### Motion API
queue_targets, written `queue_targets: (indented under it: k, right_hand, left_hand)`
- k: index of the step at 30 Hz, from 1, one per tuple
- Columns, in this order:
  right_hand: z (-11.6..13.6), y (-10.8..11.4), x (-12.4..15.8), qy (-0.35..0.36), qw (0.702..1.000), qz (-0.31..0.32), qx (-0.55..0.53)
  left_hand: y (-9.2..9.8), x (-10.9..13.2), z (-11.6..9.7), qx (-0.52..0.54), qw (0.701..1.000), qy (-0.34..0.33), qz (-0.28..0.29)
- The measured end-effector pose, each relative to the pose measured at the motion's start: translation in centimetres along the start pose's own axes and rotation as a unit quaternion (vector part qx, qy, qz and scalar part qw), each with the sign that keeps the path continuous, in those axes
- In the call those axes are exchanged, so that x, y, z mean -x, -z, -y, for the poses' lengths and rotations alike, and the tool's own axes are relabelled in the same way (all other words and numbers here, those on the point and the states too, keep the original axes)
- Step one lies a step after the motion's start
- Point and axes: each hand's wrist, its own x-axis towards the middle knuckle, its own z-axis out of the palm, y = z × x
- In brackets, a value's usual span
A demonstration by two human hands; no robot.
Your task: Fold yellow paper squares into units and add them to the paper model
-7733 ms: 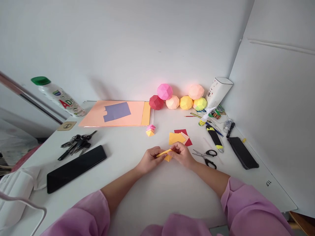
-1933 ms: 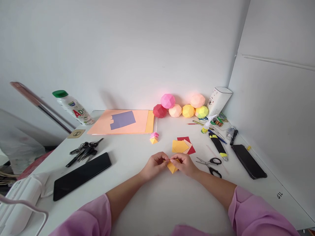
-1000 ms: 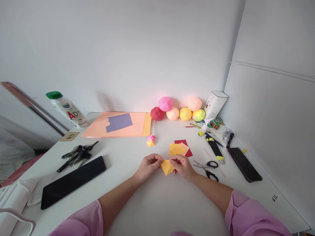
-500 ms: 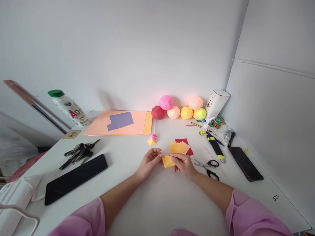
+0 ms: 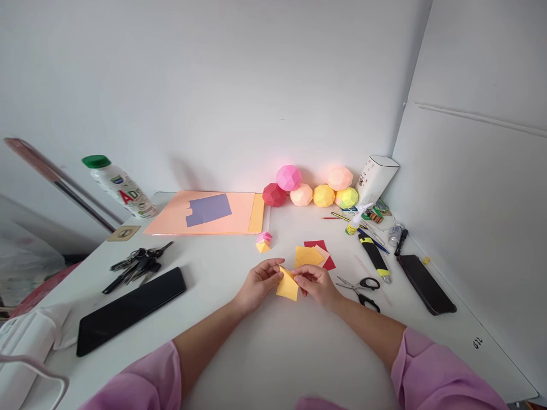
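Note:
Between my two hands is a small piece of yellow paper [image 5: 288, 289], creased and turned at an angle. My left hand [image 5: 258, 285] pinches its left edge with thumb and fingers. On the opposite edge, my right hand [image 5: 318, 286] grips it the same way. Just beyond the right hand lie paper squares: a yellow one [image 5: 308, 255] on top, with a pink one [image 5: 322, 255] and red ones [image 5: 315, 245] partly covered. Farther back, left of these squares, sits a small stack of folded pink and yellow paper pieces [image 5: 264, 242].
Faceted paper balls [image 5: 289, 178] line the wall. Scissors [image 5: 361, 287], a box cutter [image 5: 375, 257], a glue bottle [image 5: 354, 224] and a dark phone-shaped object [image 5: 426, 285] lie rightward. Leftward are a phone [image 5: 131, 310], keys [image 5: 139, 266], peach paper sheets [image 5: 171, 219] and a bottle [image 5: 122, 188].
The yellow paper has been turned between my fingers; its face now hangs lower and shows a squarer shape. Both hands keep their hold on it and have shifted only slightly.

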Motion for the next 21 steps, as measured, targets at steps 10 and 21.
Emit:
queue_targets:
  k: [10,21]
  right_hand:
    - [-0.4,0.1,-0.1,-0.016,1.0,-0.007,0.011]
    - [-0.2,0.1,0.0,-0.008,1.0,-0.016,0.006]
  left_hand:
    - [-0.6,0.8,0.0,-0.132,0.987,-0.057,0.065]
    - [-0.1,0.9,1.2,-0.181,0.973,-0.113,0.085]
